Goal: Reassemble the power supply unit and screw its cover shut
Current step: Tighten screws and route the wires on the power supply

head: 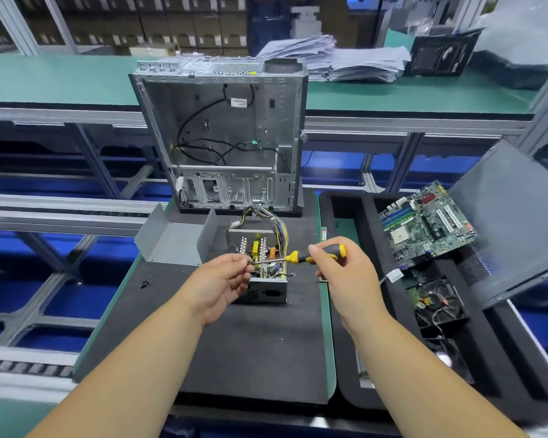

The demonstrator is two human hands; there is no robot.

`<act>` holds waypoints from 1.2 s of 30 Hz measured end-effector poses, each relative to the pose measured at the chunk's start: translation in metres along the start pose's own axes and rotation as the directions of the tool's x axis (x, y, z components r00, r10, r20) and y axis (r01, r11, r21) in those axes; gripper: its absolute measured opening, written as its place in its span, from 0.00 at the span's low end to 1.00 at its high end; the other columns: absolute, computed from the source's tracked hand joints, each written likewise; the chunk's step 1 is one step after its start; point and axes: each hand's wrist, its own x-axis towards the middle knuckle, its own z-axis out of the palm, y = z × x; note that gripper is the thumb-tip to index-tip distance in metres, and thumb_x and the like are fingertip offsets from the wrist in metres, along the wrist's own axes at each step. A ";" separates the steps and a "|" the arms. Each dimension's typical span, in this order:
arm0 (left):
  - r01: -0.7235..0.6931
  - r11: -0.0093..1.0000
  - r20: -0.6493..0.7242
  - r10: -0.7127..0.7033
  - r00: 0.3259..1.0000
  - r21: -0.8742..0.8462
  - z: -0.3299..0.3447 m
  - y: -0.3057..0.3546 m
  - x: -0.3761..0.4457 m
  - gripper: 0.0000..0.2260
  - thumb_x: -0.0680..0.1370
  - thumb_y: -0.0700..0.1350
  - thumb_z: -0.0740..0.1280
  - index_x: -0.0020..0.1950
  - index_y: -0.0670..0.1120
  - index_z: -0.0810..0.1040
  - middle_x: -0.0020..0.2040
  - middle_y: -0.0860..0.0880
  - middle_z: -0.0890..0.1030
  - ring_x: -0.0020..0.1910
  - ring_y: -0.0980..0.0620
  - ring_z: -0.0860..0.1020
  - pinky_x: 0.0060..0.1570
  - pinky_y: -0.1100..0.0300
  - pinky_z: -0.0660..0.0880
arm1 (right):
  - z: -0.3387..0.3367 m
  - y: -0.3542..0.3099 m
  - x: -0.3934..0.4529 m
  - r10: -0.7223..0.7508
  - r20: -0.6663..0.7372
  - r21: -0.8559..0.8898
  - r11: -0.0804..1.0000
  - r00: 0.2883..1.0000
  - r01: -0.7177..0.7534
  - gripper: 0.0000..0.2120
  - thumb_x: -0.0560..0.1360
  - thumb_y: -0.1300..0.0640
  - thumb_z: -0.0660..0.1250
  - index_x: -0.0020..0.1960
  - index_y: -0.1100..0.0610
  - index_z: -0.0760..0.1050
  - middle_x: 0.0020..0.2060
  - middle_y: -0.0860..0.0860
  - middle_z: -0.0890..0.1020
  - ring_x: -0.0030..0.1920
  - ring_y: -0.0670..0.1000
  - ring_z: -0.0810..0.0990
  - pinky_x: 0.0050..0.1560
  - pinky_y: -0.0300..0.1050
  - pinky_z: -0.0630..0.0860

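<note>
Table (61,74): green-topped, with a black mat (250,343) laid over the near part where the work sits.
Computer case (222,134): stands open and upright at the far edge of the mat, loose cables inside; not part of this step.
Foam tray (345,311): to the right of the mat, holding a motherboard (427,224) and a fan (436,300).
Cover (174,243): the bent grey sheet-metal lid lies off the unit, just beside it to the left, open side up.
Power supply unit (261,279): sits mid-mat with its top open, circuit board and coils exposed, wire bundle (272,221) trailing toward the case.
Left hand (217,287): hovers over the unit's left edge; fingers (241,259) pinch at the tip of the screwdriver's shaft, seemingly seating a screw there, though the screw itself is too small to make out.
Right hand (345,267): fingers curled round the yellow-and-black handle of the screwdriver (310,256), held roughly level above the unit.
Loose screws (145,283): a small dark cluster on the mat, left of the unit and near the cover.
Step in hand: likely loading a screw onto the bit; the cover is not yet on, so this screw probably fixes the board inside.
Next move: tip the bit down to its hole without shaking the screw off, then drive it squarely; afterwards the cover must go over the unit clear of the wires.
</note>
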 end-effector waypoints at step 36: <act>-0.188 0.916 -0.083 0.232 0.969 0.355 0.013 0.003 -0.010 0.08 0.81 0.36 0.63 0.45 0.44 0.79 0.38 0.48 0.82 0.35 0.56 0.76 0.37 0.66 0.71 | -0.019 0.004 0.018 0.144 0.428 -0.669 0.714 0.892 0.206 0.09 0.77 0.55 0.63 0.53 0.44 0.77 0.41 0.40 0.77 0.41 0.45 0.74 0.38 0.39 0.69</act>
